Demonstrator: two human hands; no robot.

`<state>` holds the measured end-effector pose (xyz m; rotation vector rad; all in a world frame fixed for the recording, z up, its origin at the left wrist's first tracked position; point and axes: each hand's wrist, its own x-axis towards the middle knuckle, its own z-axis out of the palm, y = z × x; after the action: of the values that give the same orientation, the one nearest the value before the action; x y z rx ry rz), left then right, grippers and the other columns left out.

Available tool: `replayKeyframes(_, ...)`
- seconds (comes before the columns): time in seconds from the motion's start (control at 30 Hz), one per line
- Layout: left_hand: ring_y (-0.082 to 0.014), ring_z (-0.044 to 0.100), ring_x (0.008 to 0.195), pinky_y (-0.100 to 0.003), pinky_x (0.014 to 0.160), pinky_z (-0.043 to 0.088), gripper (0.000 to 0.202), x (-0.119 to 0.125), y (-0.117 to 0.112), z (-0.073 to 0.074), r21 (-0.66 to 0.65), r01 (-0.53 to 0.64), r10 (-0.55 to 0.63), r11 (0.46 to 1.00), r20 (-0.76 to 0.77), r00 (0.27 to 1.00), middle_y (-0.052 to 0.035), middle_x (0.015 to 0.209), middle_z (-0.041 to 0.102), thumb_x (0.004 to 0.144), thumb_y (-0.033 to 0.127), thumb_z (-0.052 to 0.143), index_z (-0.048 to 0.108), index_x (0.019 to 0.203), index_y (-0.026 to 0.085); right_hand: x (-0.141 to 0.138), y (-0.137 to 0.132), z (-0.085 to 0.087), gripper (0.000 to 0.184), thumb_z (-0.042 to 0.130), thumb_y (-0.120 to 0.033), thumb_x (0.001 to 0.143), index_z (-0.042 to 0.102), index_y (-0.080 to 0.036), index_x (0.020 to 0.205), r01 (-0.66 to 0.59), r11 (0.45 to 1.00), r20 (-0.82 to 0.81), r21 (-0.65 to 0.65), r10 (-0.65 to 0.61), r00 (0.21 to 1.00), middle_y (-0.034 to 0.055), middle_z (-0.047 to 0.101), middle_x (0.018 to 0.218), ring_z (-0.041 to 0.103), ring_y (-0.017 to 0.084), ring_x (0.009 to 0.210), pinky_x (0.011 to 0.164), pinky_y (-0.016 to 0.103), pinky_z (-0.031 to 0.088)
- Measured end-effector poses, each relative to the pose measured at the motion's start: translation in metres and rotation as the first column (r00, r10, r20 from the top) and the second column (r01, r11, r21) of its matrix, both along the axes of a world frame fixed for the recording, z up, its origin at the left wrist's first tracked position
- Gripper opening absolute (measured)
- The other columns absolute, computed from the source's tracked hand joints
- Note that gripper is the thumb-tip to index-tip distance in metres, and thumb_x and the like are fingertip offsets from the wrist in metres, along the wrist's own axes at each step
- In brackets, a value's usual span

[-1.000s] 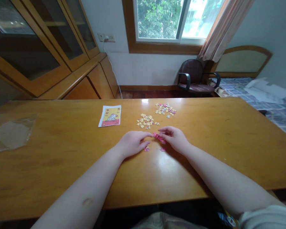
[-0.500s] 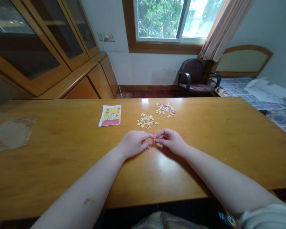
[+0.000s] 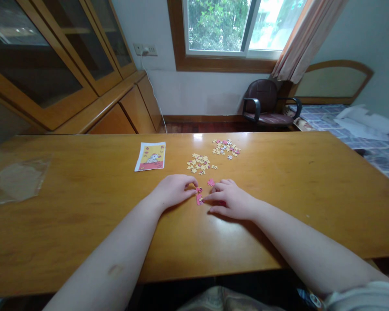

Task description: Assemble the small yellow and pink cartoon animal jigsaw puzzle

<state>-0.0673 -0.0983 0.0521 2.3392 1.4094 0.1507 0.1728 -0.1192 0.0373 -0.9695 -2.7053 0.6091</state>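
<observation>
Both hands rest on the wooden table (image 3: 84, 224) around a few pink puzzle pieces. My left hand (image 3: 173, 192) lies curled, its fingertips touching a small pink piece (image 3: 199, 198). My right hand (image 3: 231, 201) lies flat beside it, its index finger stretched out onto the same piece. Another pink piece (image 3: 211, 182) lies loose just beyond the fingers. Further back lie a pile of yellow pieces (image 3: 199, 164) and a mixed yellow and pink pile (image 3: 226, 147). A picture card (image 3: 151, 156) with a red and yellow image lies to the left of them.
A clear plastic bag (image 3: 16, 179) lies at the table's left end. Wooden cabinets with glass doors (image 3: 52, 65) stand to the left. Behind the table are a dark armchair (image 3: 266, 103), a window and a bed (image 3: 359, 129) with papers.
Both hands have drawn back toward me and to the left. The right hand has flattened onto the table. One pink piece was left lying beyond the fingers.
</observation>
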Motion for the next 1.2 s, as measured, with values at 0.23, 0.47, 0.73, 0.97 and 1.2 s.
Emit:
replayKeyframes(0.23,-0.0172,0.062,0.078,-0.024,0.065,0.041,0.024,0.0023,-0.0001,-0.0025,-0.029,0.037,-0.037,0.999,-0.002,0.999,-0.0010,0.088,0.072,0.082,0.039,0.056,0.070,0.097,0.027,-0.0022,-0.0028,0.0067,0.045,0.058,-0.055,0.085,0.062,-0.034,0.124,-0.017,1.000,0.076,-0.007,0.017,0.997,0.0087,0.058,0.102,0.050,0.024,0.096,0.090,0.041,0.035)
replayKeyframes(0.47,-0.0175,0.062,0.077,-0.025,0.064,0.040,0.024,0.0005,0.0005,-0.0045,-0.033,0.034,-0.035,0.999,-0.011,0.999,-0.0013,0.087,0.071,0.082,0.041,0.055,0.070,0.096,0.027,-0.0017,-0.0022,0.0040,0.046,0.057,-0.056,0.085,0.062,-0.034,0.125,-0.014,1.000,0.079,-0.008,0.015,0.997,0.0090,0.057,0.104,0.050,0.024,0.097,0.090,0.041,0.036)
replayKeyframes(0.73,-0.0180,0.063,0.079,-0.025,0.066,0.042,0.025,0.0021,-0.0006,-0.0019,-0.045,0.027,-0.028,0.999,-0.015,0.999,-0.0017,0.086,0.071,0.081,0.039,0.056,0.070,0.096,0.026,-0.0017,-0.0022,0.0025,0.046,0.057,-0.057,0.084,0.063,-0.033,0.123,-0.011,1.000,0.076,0.003,0.011,0.997,0.0090,0.057,0.103,0.050,0.024,0.097,0.091,0.042,0.035)
replayKeyframes(0.97,-0.0175,0.062,0.076,-0.025,0.063,0.041,0.024,0.0016,-0.0004,-0.0031,-0.043,0.036,-0.037,0.998,-0.017,0.999,-0.0012,0.087,0.071,0.081,0.041,0.056,0.070,0.096,0.027,-0.0017,-0.0019,0.0010,0.052,0.058,-0.060,0.082,0.061,-0.032,0.125,0.023,0.999,0.088,0.024,-0.025,0.996,0.0101,0.057,0.111,0.048,0.025,0.099,0.093,0.044,0.035)
replayKeyframes(1.2,-0.0180,0.062,0.073,-0.025,0.059,0.039,0.029,0.0009,-0.0005,-0.0042,-0.046,0.013,-0.016,0.999,-0.055,0.998,-0.0016,0.082,0.069,0.076,0.047,0.061,0.069,0.095,0.026,-0.0012,-0.0019,-0.0002,0.054,0.060,-0.060,0.080,0.060,-0.033,0.127,0.030,0.999,0.082,0.046,-0.034,0.996,0.0103,0.055,0.119,0.045,0.027,0.105,0.097,0.046,0.032)
